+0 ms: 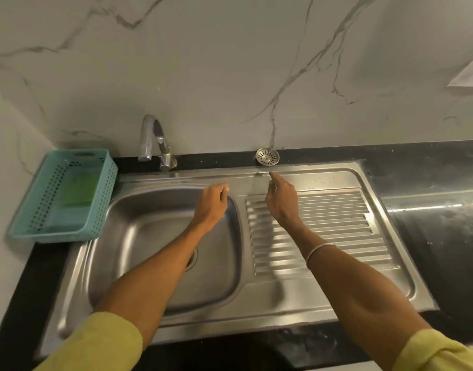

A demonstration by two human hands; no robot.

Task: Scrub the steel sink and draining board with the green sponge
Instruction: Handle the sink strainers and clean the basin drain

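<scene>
The steel sink bowl (149,236) sits left of the ribbed draining board (337,223). A green sponge (78,190) lies inside the teal perforated basket (29,223) at the far left. My left hand (212,203) hovers over the bowl's back right corner, fingers loosely curled, holding nothing. My right hand (282,200) is above the back left of the draining board, index finger stretched toward the back rim. Neither hand touches the sponge.
A steel tap (152,141) stands behind the bowl. A round metal drain strainer (267,156) leans at the wall behind the sink unit. Black countertop (438,223) runs to the right. The drain opening (193,259) is partly hidden by my left forearm.
</scene>
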